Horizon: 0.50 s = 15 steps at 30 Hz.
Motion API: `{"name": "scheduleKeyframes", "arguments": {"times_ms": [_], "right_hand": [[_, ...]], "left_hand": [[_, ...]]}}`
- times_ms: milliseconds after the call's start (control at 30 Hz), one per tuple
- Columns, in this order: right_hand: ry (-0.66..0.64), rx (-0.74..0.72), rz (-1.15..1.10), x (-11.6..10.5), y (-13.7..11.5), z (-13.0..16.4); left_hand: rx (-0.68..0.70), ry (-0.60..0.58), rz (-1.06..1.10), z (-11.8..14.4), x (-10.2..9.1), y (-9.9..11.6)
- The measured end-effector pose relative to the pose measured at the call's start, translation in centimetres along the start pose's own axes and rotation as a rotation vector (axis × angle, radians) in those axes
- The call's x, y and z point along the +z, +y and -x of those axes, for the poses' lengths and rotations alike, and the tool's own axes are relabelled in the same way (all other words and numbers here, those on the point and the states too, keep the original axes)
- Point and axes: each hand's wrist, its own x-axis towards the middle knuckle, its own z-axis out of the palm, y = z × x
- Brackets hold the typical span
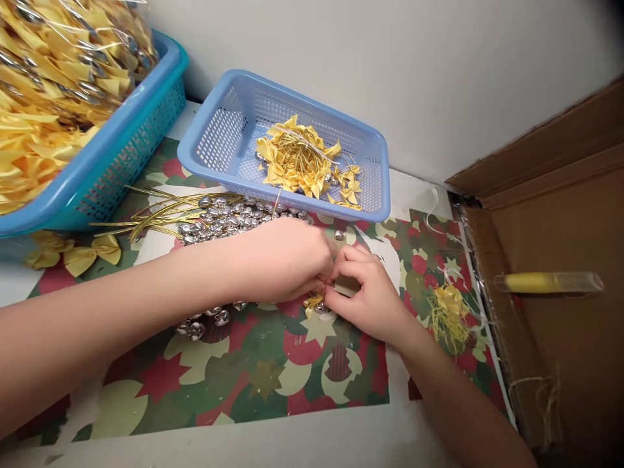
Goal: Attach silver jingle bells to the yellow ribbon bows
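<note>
Your left hand (287, 263) and right hand (365, 292) pinch together on a small yellow ribbon bow (312, 301) with a silver bell (320, 309), low over the patterned mat (273, 370); judged light, soft, crushable, so grip at the knot.

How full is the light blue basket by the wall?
Mostly empty: the light blue basket holds one small heap of yellow bows toward its right side; bare mesh floor elsewhere.

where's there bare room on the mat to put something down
Free: the patterned mat in front of both hands, toward the near edge, and the left half of the light blue basket. Crowded: the silver bells and gold cords behind the left hand, and the yellow scraps beside the right hand.
</note>
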Motion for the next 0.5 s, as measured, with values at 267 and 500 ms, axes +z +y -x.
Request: {"name": "scheduleKeyframes", "arguments": {"times_ms": [267,500], "right_hand": [[-0.058,0.026,-0.019,0.05,0.14,-0.03],[-0.122,0.046,0.002,-0.46,0.17,-0.09]], "left_hand": [[0.017,-0.113,0.060,-0.09,-0.66,0.30],[-0.045,-0.102,0.068,-0.01,-0.93,0.24]]}}
